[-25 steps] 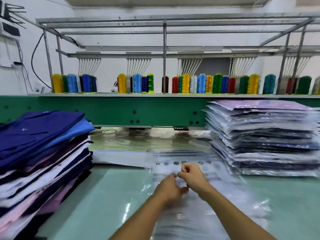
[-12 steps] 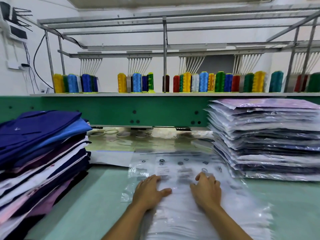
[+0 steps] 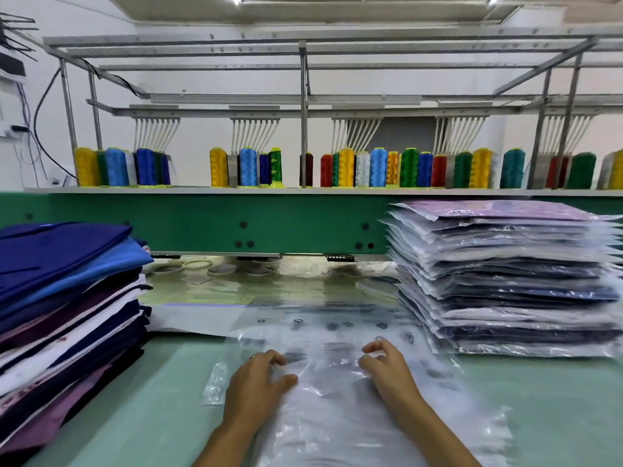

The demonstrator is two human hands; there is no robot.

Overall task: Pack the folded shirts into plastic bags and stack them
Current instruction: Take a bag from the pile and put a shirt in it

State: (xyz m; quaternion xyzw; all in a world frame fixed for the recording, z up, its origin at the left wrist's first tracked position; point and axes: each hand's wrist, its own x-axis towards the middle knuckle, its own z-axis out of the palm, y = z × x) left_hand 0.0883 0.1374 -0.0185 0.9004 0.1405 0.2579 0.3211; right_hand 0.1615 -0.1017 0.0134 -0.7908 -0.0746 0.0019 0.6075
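A pile of clear printed plastic bags lies on the green table in front of me. My left hand rests on the pile's left part, fingers bent down onto the film and thumb spread. My right hand lies on the right part with fingers arched and tips touching the top bag. A tall stack of folded shirts in blue, navy, white and purple stands at the left. At the right stands a stack of bagged shirts.
A green machine beam runs across behind the table, with thread cones on the shelf above it. Small rings and scraps lie under the beam. A loose plastic piece sits left of the pile.
My hands were pinched together above the bags, then spread apart and came down onto the pile. Now the fingers of both are arched on the top film.
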